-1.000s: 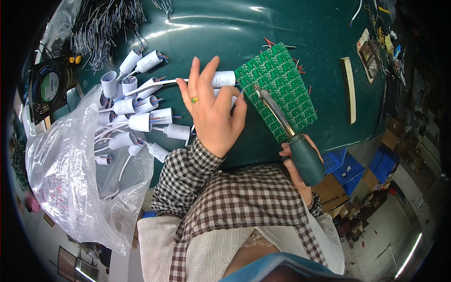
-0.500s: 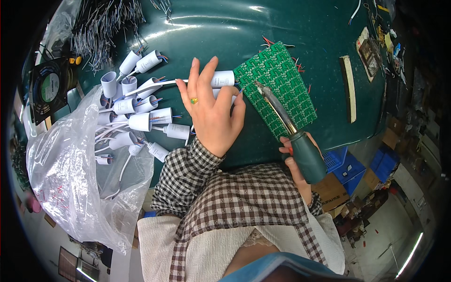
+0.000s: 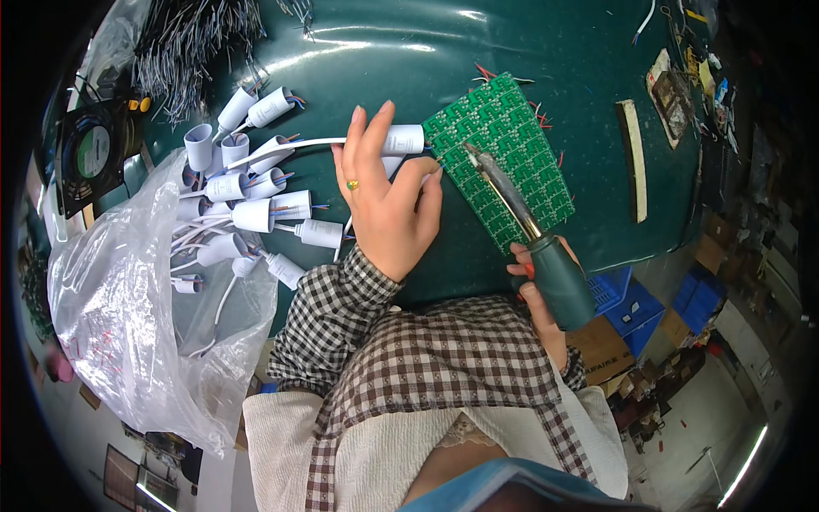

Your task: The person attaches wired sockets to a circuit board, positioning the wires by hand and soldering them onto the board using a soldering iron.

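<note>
My left hand (image 3: 388, 200) is closed in a pinch at the left edge of a green circuit board panel (image 3: 503, 145). Thumb and forefinger meet on what looks like a thin wire, mostly hidden by the fingertips. Two white cylindrical sockets lie partly under this hand; the upper socket (image 3: 403, 139) has its end against the board, and a white cable runs left from it. My right hand (image 3: 546, 311) grips a soldering iron (image 3: 559, 277) by its dark green handle. The iron's tip is over the board, a little right of my left fingertips. Something red shows between the right fingers.
Several white sockets with cables (image 3: 253, 216) are piled at the left, partly in a clear plastic bag (image 3: 128, 316). A black fan (image 3: 88, 158) stands beyond them. Cut wires (image 3: 192, 51) lie far left. A pale strip (image 3: 633, 162) and a stained block (image 3: 670, 98) lie right.
My left hand has shifted very slightly left, and the blue wire end seen at its fingertips is now hardly visible. The soldering iron's handle has moved slightly right; its tip remains over the board.
</note>
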The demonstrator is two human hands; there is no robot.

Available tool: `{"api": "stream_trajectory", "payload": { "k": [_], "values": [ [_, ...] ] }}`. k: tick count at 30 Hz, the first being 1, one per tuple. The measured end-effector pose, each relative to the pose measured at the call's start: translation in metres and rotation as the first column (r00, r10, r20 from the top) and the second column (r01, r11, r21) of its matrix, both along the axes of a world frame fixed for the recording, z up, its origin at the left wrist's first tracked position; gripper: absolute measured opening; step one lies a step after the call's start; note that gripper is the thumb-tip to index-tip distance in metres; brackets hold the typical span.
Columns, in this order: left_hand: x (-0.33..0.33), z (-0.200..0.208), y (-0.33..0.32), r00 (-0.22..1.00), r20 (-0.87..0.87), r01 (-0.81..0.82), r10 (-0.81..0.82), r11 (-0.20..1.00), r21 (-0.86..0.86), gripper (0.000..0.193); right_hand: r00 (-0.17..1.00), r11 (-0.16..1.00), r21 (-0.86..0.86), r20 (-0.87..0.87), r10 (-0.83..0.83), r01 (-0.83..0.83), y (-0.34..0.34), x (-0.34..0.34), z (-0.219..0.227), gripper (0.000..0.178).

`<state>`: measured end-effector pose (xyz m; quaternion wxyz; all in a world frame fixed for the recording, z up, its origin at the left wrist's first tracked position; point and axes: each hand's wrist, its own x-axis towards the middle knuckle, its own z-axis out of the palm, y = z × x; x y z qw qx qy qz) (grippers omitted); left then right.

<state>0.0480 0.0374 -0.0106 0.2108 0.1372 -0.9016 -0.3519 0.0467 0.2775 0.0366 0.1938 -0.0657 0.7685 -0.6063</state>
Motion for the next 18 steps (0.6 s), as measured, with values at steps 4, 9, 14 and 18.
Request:
{"api": "stream_trajectory", "payload": {
  "k": [4, 9, 14, 18],
  "values": [
    [-0.002, 0.0, 0.0, 1.0, -0.001, -0.006, 0.006, 1.0, -0.003, 0.013, 0.997, 0.994, 0.084, -0.033, 0.073, -0.07, 0.006, 0.0, 0.0, 0.073],
    [-0.002, 0.001, 0.002, 1.0, 0.018, -0.009, 0.009, 1.0, -0.019, 0.012, 0.998, 0.996, 0.083, -0.051, 0.037, -0.033, 0.005, 0.005, -0.002, 0.072],
    [-0.003, 0.005, 0.001, 0.999, 0.048, -0.013, 0.015, 0.999, -0.04, 0.012, 0.998, 0.993, 0.106, -0.023, 0.057, -0.054, 0.006, 0.005, 0.0, 0.07],
    [-0.004, 0.007, 0.0, 0.999, 0.048, -0.004, 0.006, 1.0, -0.026, 0.012, 0.981, 0.96, 0.255, -0.121, 0.149, -0.114, 0.011, 0.005, -0.001, 0.071]
  ]
}}
